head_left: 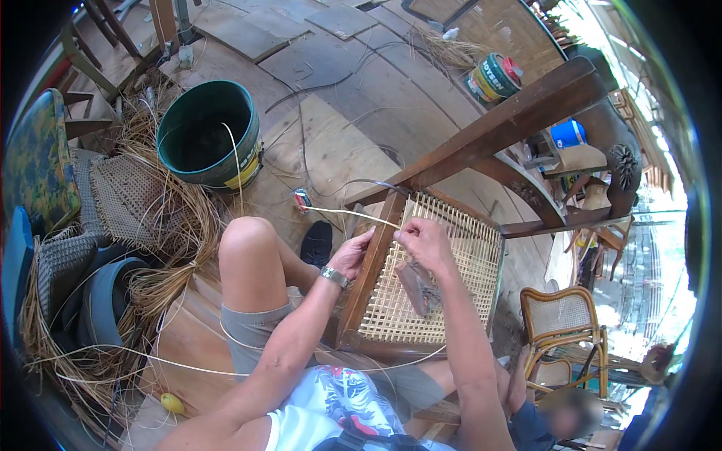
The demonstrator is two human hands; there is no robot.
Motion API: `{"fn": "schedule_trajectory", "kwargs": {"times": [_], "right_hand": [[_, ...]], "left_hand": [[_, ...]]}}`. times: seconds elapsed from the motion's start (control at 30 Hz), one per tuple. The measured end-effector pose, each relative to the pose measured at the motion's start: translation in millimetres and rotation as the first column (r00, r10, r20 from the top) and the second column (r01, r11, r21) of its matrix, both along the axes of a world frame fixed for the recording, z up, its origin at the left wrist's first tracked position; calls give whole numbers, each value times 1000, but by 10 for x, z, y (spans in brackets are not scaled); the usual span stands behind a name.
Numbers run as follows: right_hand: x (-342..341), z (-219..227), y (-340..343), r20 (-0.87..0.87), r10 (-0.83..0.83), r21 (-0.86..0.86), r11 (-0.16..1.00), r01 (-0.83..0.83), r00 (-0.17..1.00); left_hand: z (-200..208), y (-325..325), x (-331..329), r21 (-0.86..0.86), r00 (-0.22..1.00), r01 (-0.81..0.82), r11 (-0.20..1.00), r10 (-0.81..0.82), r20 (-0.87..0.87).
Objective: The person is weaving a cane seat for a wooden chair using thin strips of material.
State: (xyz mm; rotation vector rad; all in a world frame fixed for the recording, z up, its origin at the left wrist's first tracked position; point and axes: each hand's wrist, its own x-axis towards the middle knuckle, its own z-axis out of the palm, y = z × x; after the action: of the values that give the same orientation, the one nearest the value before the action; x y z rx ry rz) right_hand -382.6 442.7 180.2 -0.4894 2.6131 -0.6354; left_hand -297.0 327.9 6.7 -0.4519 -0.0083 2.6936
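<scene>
The floor (338, 143) is laid with flat, rough wooden boards (252, 34). Above it, a dark brown wooden chair (496, 126) with a carved back has a pale cane seat (468, 248) woven in open squares. The left hand (352, 255) lies against the seat's smooth left edge, its grip unclear; near the upper left corner, the right hand (426, 242) pinches a thin, pale cane strand (346, 211).

A pale strand (342, 211) crosses the dark wooden chair (496, 128) beside its gridded cane seat (391, 319)
</scene>
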Motion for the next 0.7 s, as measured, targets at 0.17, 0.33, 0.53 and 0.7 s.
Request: {"fn": "schedule_trajectory", "kwargs": {"times": [0.17,0.33,0.53,0.7], "right_hand": [[112,1,-17,-233,157,45,988,-150,960],[145,48,1,-155,62,-125,989,-82,986],[216,-18,-27,-245,170,-6,984,-177,954],[213,-12,-26,-194,121,-122,982,-146,974]], "left_hand": [[-17,46,-27,-20,1000,-19,1000,19,-2],[-38,69,-28,-34,1000,-20,999,20,-4],[-24,68,-18,98,999,-31,995,26,44],[-15,77,-36,108,998,-19,994,13,55]]}}
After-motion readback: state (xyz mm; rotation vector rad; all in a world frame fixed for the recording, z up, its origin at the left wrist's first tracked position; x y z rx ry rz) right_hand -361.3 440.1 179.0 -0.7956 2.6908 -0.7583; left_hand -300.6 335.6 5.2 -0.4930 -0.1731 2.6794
